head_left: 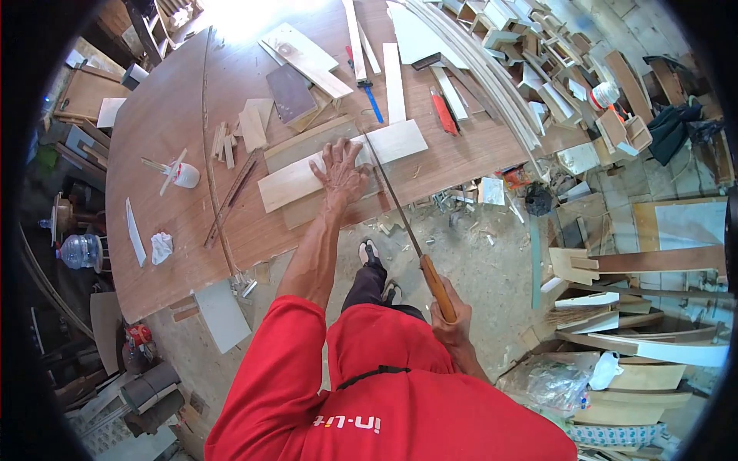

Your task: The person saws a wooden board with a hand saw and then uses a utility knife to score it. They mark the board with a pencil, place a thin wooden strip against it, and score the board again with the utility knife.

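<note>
A pale wooden board (292, 184) lies across the workbench near its front edge. My left hand (340, 173) presses down on the board, palm down with the fingers spread. In my right hand (453, 319) is the wooden handle of a handsaw (437, 283), the fingers wrapped round it. The saw's long thin blade runs up and away to the board, touching it just right of my left hand. Another wooden piece (307, 142) lies right behind the board, and part of a further piece shows under it.
The brown workbench (161, 223) carries wood offcuts, a dark block (290, 94), a red utility knife (443, 113), a blue-and-red tool (373, 101) and a white tub (186, 175) with sticks. Wood scraps (573, 265) crowd the floor at right. A water bottle (79, 251) stands at left.
</note>
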`<state>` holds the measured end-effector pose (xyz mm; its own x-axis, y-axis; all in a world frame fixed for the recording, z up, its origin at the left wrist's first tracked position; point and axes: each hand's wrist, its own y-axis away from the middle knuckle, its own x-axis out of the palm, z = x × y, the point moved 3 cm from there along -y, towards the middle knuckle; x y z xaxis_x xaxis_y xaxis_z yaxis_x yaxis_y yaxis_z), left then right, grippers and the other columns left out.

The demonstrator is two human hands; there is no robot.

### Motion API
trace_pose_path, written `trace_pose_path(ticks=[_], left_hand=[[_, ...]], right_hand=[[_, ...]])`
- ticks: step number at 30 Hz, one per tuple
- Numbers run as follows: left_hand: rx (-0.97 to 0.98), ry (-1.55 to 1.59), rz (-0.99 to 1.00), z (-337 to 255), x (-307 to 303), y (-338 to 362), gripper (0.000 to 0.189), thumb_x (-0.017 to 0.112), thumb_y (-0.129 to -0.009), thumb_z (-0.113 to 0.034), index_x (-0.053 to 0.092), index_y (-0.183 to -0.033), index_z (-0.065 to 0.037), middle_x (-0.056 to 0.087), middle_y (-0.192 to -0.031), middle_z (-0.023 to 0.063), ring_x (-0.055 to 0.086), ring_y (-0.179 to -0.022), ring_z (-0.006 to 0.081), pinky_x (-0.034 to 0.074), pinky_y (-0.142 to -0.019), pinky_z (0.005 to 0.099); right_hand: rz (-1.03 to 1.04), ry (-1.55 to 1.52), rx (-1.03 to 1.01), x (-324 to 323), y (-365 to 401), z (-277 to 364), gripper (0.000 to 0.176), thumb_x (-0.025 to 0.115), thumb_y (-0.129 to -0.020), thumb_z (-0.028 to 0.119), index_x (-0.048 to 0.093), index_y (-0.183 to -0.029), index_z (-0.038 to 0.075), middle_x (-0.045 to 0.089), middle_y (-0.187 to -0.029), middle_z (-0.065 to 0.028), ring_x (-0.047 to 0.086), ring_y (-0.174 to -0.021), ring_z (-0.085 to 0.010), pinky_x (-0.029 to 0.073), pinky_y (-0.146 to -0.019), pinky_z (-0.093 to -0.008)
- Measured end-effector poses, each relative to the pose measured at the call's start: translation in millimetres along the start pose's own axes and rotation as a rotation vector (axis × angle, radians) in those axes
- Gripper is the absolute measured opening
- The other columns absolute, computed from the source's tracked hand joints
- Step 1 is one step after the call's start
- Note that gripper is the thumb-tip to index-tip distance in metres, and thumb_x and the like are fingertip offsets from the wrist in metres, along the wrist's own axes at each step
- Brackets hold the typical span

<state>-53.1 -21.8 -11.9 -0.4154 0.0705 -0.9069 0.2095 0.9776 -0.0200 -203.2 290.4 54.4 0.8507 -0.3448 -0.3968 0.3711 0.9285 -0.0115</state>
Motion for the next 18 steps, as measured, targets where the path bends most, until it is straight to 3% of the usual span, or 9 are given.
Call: trace_pose_path(ticks=[4, 11, 15, 17, 18], left_hand=[[0.007, 0.011, 0.009, -3.0, 1.2, 1.0, 0.058, 0.065, -0.079, -0.034, 0.045, -0.134, -0.029, 0.027, -0.148, 0.0012, 0.014, -0.141, 0.0324, 0.005, -0.104, 0.0725], [-0.015, 0.005, 0.021, 0.4, 2.7, 0.2, 0.058, 0.066, -0.079, -0.036, 0.045, -0.134, -0.03, 0.027, -0.148, 0.0007, 0.014, -0.142, 0.0314, 0.005, -0.105, 0.0719], [-0.002, -0.007, 0.002, -0.4, 3.9, 0.2, 0.057, 0.065, -0.079, -0.036, 0.046, -0.133, -0.03, 0.028, -0.147, 0.0001, 0.014, -0.142, 0.0306, 0.004, -0.105, 0.0713], [-0.023, 0.008, 0.038, 0.4, 1.8, -1.5, 0.057, 0.065, -0.08, -0.037, 0.046, -0.133, -0.03, 0.028, -0.147, 0.0002, 0.014, -0.142, 0.0304, 0.003, -0.105, 0.071], [-0.023, 0.009, 0.042, -0.1, 2.6, -0.2, 0.057, 0.065, -0.08, -0.037, 0.046, -0.133, -0.03, 0.028, -0.147, 0.0002, 0.014, -0.142, 0.0304, 0.003, -0.105, 0.071]], right_hand=[[0.055, -0.03, 0.147, 11.6, -26.5, -4.2, 0.052, 0.057, -0.081, 0.0, 0.051, -0.133, 0.001, 0.056, -0.074, -0.0029, 0.044, -0.059, -0.0066, 0.043, -0.055, -0.0226], [-0.003, -0.067, 0.048, -3.9, 15.7, -5.5, 0.051, 0.056, -0.083, 0.002, 0.05, -0.134, 0.001, 0.055, -0.069, -0.0034, 0.044, -0.056, -0.008, 0.042, -0.053, -0.0235], [-0.011, 0.054, 0.018, 8.5, -19.3, -9.3, 0.053, 0.057, -0.082, 0.0, 0.051, -0.134, 0.002, 0.056, -0.068, -0.0031, 0.044, -0.055, -0.0072, 0.043, -0.053, -0.0227], [0.06, -0.063, 0.175, 18.7, -26.9, -29.6, 0.047, 0.056, -0.083, -0.003, 0.052, -0.13, -0.004, 0.065, -0.086, -0.0098, 0.053, -0.064, -0.0061, 0.045, -0.058, -0.0217], [0.059, -0.062, 0.178, 16.3, -16.7, -34.6, 0.047, 0.056, -0.083, -0.003, 0.052, -0.13, -0.004, 0.065, -0.086, -0.0098, 0.053, -0.064, -0.0061, 0.045, -0.058, -0.0217]])
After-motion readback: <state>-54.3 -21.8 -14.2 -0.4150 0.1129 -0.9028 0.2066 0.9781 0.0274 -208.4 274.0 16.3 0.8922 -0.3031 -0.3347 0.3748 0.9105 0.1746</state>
